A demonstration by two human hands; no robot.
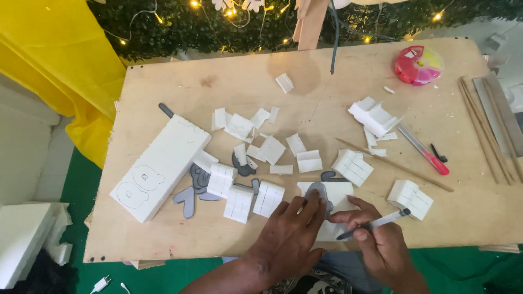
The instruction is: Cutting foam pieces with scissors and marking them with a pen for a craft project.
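Left hand (291, 231) pins a grey template (316, 194) flat on white foam (340, 191) — right hand (381, 245) grips a pen (376, 223).

Grey cut-out template (317, 194) lies flat on white foam piece (340, 190); pen (373, 224) slants beside it

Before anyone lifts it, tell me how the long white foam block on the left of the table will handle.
The long white foam block probably weighs little for its bulk; it looks like the same white foam as the small cut pieces scattered about. It likely stays stiff, given its thick slab shape. Lying flat on the plywood table, it seems unlikely to roll or tip, though edges may crumble.
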